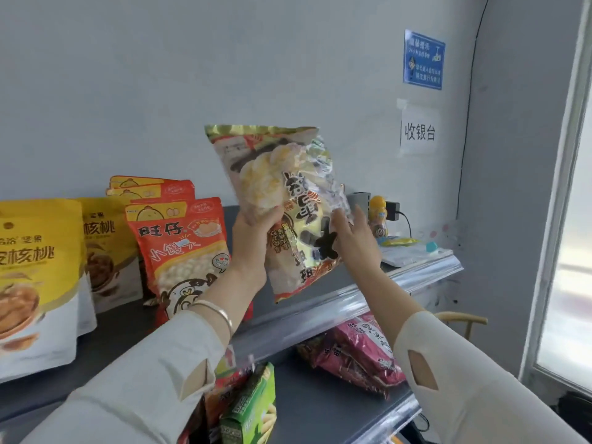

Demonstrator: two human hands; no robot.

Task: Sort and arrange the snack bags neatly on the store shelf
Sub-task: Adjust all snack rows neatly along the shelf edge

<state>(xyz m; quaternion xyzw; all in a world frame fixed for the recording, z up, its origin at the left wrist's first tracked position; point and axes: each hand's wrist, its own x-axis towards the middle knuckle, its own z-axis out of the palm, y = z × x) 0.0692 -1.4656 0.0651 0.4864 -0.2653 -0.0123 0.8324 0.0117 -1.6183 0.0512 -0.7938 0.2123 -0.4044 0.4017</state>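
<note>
- The top shelf (112,331), a dark board with a clear price rail along its near edge, runs from near left to far right; a lower shelf (320,408) lies under it.
- Two yellow walnut bags (35,277) stand one behind the other at the left of the top shelf; the print reads "洽洽 坚果" and, cut off, "核桃".
- The snack bag (288,203) is held up in the air above the middle of the top shelf, tilted with its gold top seam leaning left. It shows pale round crackers through clear film and large black characters that I cannot read fully.
- Red bags (182,251) marked "旺仔 小馒头" stand in a row just left of the held bag, front to back.
- A pink bag (358,347) lies on the lower shelf at the right.
- A green box (253,408) stands at the near edge of the lower shelf.
- The left hand (253,238) has its grip closed on the snack bag's lower left edge, thumb in front.
- The right hand (355,241) has a loose grip: straight fingers touch the bag's right side.
- A white paper sign (419,131) on the far wall reads "收银台"; the blue sign (423,59) above it is too blurred to read.
- A yellow bottle (378,219) stands at the shelf's far right.
</note>
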